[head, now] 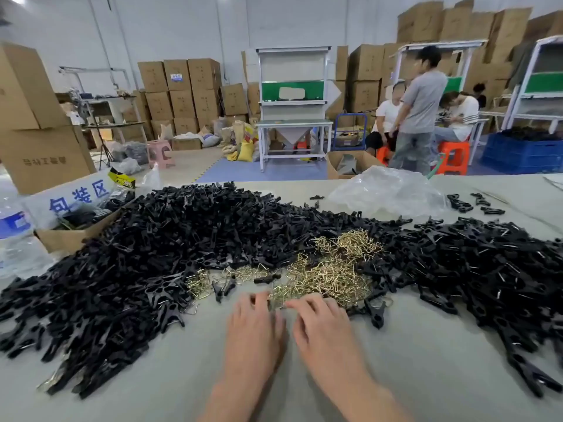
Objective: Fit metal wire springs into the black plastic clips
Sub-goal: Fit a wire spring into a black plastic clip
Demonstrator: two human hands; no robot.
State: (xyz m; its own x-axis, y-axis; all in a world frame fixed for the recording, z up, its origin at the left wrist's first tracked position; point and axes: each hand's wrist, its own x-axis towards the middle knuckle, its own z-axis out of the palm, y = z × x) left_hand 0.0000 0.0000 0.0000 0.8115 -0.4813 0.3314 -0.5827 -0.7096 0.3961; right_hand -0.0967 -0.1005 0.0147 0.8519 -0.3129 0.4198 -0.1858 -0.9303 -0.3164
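Note:
A big heap of black plastic clips (170, 239) covers the grey table from the left edge to the right edge. In the middle lies a pile of brass-coloured wire springs (332, 275). My left hand (254, 327) and my right hand (323, 327) lie side by side, palms down, at the near rim of the spring pile. Their fingertips reach into the springs. The image is blurred there, so I cannot tell whether either hand holds a spring. A few single clips (224, 289) lie just left of my left hand.
A cardboard box (76, 236) with a blue-lettered sign stands at the back left, beside a water bottle (13, 236). A crumpled clear plastic bag (387, 190) lies at the back right. Beyond the table are stacked cartons, workbenches and several people.

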